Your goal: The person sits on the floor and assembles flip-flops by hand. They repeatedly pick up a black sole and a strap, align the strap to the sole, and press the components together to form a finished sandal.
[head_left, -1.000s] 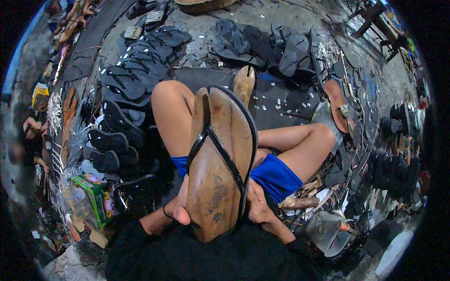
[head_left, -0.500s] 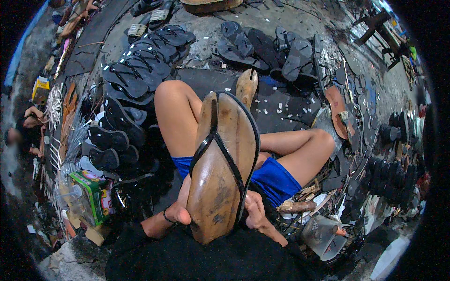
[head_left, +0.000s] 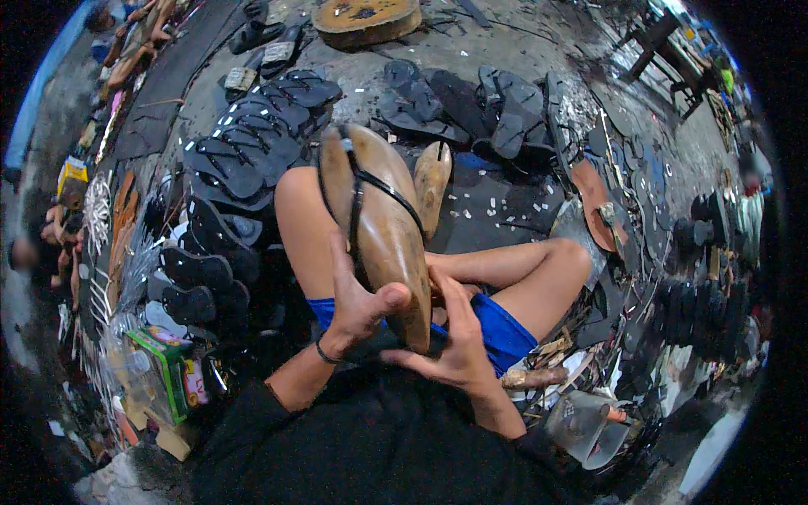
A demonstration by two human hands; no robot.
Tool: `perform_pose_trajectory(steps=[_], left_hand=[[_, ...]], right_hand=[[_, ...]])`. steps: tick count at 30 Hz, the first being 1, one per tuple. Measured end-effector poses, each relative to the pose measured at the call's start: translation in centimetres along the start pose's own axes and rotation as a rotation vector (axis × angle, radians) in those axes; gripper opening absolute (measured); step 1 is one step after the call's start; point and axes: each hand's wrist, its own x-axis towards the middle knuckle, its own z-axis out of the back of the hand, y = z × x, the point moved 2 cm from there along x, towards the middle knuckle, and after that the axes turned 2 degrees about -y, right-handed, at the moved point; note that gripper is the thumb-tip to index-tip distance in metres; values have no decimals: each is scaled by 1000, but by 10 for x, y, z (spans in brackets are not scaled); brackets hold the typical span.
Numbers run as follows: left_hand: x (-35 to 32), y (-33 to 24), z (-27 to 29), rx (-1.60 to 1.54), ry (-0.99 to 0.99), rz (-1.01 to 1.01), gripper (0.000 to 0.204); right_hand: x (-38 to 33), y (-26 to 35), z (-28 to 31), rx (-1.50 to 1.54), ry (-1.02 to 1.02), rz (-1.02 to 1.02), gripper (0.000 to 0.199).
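A glossy brown wooden shoe last (head_left: 387, 227) is tilted up in front of me over my lap. Black flip-flop straps (head_left: 389, 190) cross it, running from the slot near its toe end. My left hand (head_left: 358, 307) grips its lower left side, thumb on the wood and the other fingers partly hidden behind. Around the narrow heel end my right hand (head_left: 459, 341) is cupped, its fingers along the right side and its thumb just below the tip. A second wooden last (head_left: 433, 185) stands beyond it, also with a slot at the toe.
Rows of black flip-flops (head_left: 252, 126) lie at the far left, with more flip-flops (head_left: 518, 109) at the far right. A round wood block (head_left: 366, 23) stands at the back. By my right side are a brown sole (head_left: 596, 198) and a clear plastic container (head_left: 581, 429); a green box (head_left: 164, 370) is at left.
The wooden last has turned onto its side and moved away from me, its toe end swinging left. Both hands have moved forward, and the right hand's fingers have spread around the heel end.
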Motion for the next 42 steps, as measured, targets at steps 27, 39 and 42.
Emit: perform_pose_trajectory(steps=[27, 39, 42], left_hand=[[-60, 13, -33, 213, 732, 433, 30], [-84, -8, -5, 127, 679, 615, 34], [-68, 15, -8, 125, 700, 465, 31]], right_hand=[[-87, 5, 24, 1563, -611, -774, 92], [-83, -4, 21, 1935, -384, -421, 86], [-69, -17, 30, 1757, -321, -386, 90]])
